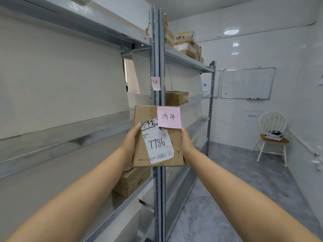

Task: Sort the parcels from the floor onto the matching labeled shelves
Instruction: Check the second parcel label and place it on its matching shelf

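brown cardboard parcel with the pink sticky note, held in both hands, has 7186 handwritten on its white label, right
Not quite: the head view shows 7786 on the white label. The brown cardboard parcel with the pink sticky note is indeed held by left hand and right hand.

The box (158,137) was matt brown cardboard with a creased white paper label (158,144) and a pink paper note (168,117). The shelves (188,61) were dull grey metal, the walls (262,41) glossy white, the floor (236,189) smooth mottled grey.
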Motion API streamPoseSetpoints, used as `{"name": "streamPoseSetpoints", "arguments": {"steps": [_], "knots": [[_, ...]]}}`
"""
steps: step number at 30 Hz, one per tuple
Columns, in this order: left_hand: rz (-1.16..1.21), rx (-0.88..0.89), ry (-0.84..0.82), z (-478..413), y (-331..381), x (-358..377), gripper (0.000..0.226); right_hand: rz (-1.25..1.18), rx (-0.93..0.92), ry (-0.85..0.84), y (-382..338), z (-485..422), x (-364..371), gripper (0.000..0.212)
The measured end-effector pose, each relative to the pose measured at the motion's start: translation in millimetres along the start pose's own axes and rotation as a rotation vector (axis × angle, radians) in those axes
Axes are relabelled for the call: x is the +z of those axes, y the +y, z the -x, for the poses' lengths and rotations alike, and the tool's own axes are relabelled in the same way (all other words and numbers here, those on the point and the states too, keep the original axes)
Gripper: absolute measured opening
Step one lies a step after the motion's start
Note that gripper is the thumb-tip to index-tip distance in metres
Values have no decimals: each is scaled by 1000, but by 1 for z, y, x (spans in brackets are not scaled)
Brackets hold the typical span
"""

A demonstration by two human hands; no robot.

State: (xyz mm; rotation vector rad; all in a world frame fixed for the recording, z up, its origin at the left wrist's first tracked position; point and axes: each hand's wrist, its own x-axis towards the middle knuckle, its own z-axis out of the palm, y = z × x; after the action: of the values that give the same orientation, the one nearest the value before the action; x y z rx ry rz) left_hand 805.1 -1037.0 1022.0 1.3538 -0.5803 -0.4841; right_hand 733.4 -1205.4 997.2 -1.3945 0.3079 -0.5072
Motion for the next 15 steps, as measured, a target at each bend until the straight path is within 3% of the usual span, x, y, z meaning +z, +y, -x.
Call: {"name": "streamPoseSetpoints", "arguments": {"steps": [15], "knots": [[-9,125,243,-107,21,23,39,-98,-7,-374,-30,-156,-18,50]]}}
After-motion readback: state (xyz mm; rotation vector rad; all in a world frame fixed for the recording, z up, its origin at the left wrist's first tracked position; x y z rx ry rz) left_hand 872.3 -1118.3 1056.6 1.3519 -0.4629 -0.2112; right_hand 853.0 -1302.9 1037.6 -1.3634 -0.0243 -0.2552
